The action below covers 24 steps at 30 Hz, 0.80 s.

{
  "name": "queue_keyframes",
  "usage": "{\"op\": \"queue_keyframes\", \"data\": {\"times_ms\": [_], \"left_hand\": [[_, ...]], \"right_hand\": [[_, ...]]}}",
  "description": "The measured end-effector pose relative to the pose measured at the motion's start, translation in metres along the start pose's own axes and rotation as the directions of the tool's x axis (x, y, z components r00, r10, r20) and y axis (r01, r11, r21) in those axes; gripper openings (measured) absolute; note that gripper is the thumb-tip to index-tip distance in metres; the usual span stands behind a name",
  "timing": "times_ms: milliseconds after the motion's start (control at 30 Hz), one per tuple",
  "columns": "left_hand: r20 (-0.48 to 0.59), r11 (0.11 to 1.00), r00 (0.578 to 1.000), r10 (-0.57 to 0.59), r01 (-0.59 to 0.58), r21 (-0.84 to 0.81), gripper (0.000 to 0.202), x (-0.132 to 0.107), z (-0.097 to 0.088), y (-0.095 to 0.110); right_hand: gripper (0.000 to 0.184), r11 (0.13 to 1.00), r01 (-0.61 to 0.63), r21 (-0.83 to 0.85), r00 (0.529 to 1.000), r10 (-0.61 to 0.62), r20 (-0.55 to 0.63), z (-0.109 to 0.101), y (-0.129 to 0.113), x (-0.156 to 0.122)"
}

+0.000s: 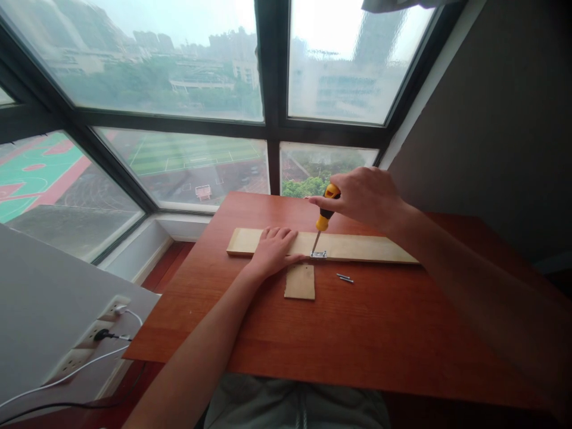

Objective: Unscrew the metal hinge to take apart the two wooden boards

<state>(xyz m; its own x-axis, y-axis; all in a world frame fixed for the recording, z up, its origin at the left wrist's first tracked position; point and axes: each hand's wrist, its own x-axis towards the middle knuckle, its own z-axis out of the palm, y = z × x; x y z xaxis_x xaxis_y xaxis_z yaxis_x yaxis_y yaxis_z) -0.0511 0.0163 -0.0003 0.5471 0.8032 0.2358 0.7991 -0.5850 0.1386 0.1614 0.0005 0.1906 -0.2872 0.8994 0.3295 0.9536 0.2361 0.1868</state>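
Note:
My right hand (364,193) is wrapped round the handle of a yellow and black screwdriver (322,221). The tool tilts slightly, and its tip meets a small metal bracket (319,255) at the near edge of a long pale wooden board (353,245). Left of the bracket, my left hand (273,250) lies on the board with its fingers stretched out and the thumb pointing toward the bracket. Just below them, a small square piece of thin board (300,282) with a hole near its top rests on the table. Two screws (344,277) lie to its right.
The reddish-brown wooden table (268,339) ends at a window (179,161) in front and a dark wall (482,137) at the right. On the left, wall sockets (96,333) hold plugs with white and black cables (67,376) hanging beside the table edge.

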Motion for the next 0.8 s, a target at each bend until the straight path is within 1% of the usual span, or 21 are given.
{"op": "queue_keyframes", "data": {"times_ms": [133, 267, 367, 500, 600, 700, 800], "left_hand": [[0.001, 1.000, 1.000, 0.002, -0.002, -0.002, 0.068, 0.000, 0.000, 0.000], [0.001, 1.000, 1.000, -0.001, 0.001, -0.003, 0.068, 0.000, 0.000, 0.000], [0.004, 1.000, 1.000, -0.003, 0.003, -0.008, 0.067, 0.000, 0.000, 0.000], [0.002, 1.000, 1.000, -0.002, 0.002, -0.010, 0.066, 0.000, 0.000, 0.000], [-0.007, 1.000, 1.000, 0.002, -0.002, -0.007, 0.067, 0.000, 0.000, 0.000], [-0.011, 1.000, 1.000, 0.005, -0.005, -0.002, 0.067, 0.000, 0.000, 0.000], [-0.008, 1.000, 1.000, 0.003, -0.003, -0.002, 0.067, 0.000, 0.001, 0.000]], "right_hand": [[0.063, 0.998, 0.013, 0.068, 1.000, -0.014, 0.017, -0.001, -0.001, -0.001], [0.051, 0.984, 0.026, 0.178, 0.999, -0.034, 0.043, -0.004, -0.001, -0.003], [0.038, 0.957, 0.050, 0.286, 0.992, -0.081, 0.096, -0.008, 0.004, -0.003], [0.024, 0.911, 0.064, 0.409, 0.967, -0.157, 0.200, -0.013, 0.016, 0.001], [0.022, 0.882, 0.064, 0.468, 0.948, -0.200, 0.247, -0.014, 0.024, 0.006], [0.023, 0.867, 0.078, 0.492, 0.939, -0.230, 0.256, -0.015, 0.028, 0.009], [0.024, 0.856, 0.117, 0.504, 0.922, -0.282, 0.264, -0.017, 0.030, 0.010]]}}
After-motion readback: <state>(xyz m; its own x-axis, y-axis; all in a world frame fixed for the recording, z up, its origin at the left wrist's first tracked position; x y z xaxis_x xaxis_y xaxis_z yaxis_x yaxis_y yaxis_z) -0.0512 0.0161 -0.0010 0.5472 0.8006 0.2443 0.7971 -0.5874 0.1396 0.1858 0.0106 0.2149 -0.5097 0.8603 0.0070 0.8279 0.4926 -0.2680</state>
